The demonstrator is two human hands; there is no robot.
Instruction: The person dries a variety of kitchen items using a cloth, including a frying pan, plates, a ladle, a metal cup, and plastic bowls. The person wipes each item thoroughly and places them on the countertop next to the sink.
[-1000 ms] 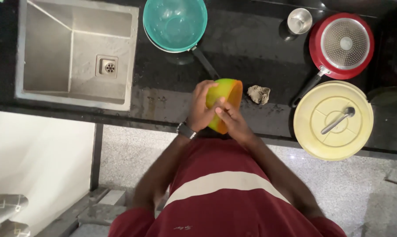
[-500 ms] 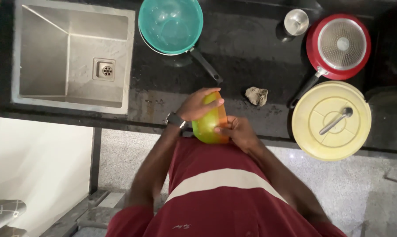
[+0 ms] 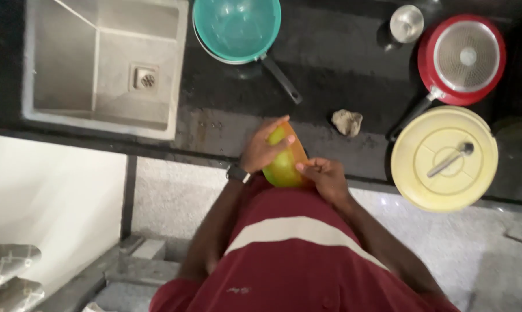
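From the head camera, looking straight down, I had a green-and-orange mango [image 3: 284,162] held in front of my body, at the near edge of the dark stone counter [image 3: 330,63]. My left hand [image 3: 261,151] was wrapped around its left side, fingers curled over the top of the fruit and clamped on it; a dark watch [image 3: 238,173] sat on that wrist. My right hand [image 3: 324,176] was pressed against the mango's lower right side, fingers bent together and touching the skin. The picture was soft there, so I could not tell whether that hand pinched anything besides the fruit.

On the counter just beyond the mango, to the right, lay a small pale lumpy scrap [image 3: 347,122], apart from both hands. Further right stood a round yellow lidded container [image 3: 444,159] with a metal handle on its lid, and behind it a red frying pan [image 3: 462,59] whose black handle pointed down toward the yellow lid. A small steel cup [image 3: 406,24] stood beside the pan. Toward the far edge, a teal bowl [image 3: 237,28] rested in a pan with a dark handle. The steel sink [image 3: 108,63] lay at the left, well apart from my hands.

My red shirt [image 3: 295,254], with a pale stripe, filled the lower frame.
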